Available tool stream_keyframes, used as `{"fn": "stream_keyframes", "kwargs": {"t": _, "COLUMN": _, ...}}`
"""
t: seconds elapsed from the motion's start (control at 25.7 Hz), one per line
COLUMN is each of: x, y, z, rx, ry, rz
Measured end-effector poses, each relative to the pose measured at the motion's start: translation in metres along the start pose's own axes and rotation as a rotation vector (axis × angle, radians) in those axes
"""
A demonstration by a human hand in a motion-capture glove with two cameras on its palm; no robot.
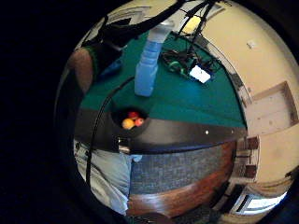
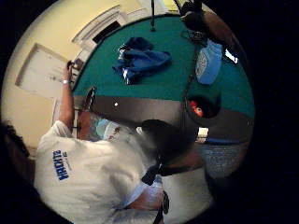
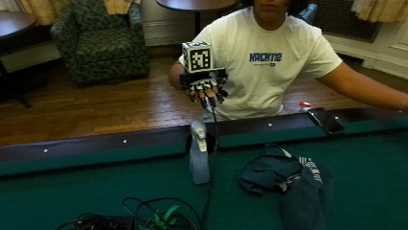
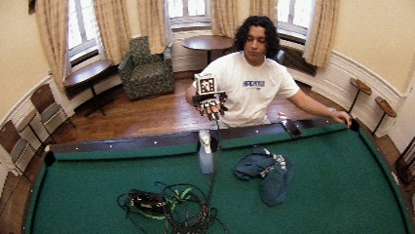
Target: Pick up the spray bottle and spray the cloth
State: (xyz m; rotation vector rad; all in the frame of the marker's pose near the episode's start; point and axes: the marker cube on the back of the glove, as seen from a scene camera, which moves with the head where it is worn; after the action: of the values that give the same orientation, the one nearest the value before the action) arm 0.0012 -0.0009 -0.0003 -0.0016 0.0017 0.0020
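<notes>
Tangled cables (image 3: 134, 218), spray bottle (image 3: 199, 153) upright, blue cloth (image 3: 287, 179), shirt (image 3: 267, 72) print illegible

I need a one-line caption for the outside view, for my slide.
Gloved right hand raised above the upright spray bottle on the green table, blue cloth lying beside it.

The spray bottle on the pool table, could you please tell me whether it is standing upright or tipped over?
Upright. The spray bottle stands on its base on the green felt, nozzle at the top, beside the side pocket, with the gloved right hand raised above it, not touching.

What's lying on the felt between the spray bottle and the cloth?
Nothing: bare felt separates the bottle from the cloth, clearest in the outside view.
</notes>
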Motion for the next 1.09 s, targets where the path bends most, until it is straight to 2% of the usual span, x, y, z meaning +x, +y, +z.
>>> {"fn": "stream_keyframes", "kwargs": {"t": 0.62, "x": -0.003, "y": 0.001, "z": 0.008, "rx": -0.069, "ry": -0.016, "rz": 0.024}}
{"fn": "stream_keyframes", "kwargs": {"t": 1.09, "x": 0.014, "y": -0.008, "z": 0.013, "rx": 0.021, "ry": -0.049, "rz": 0.090}}
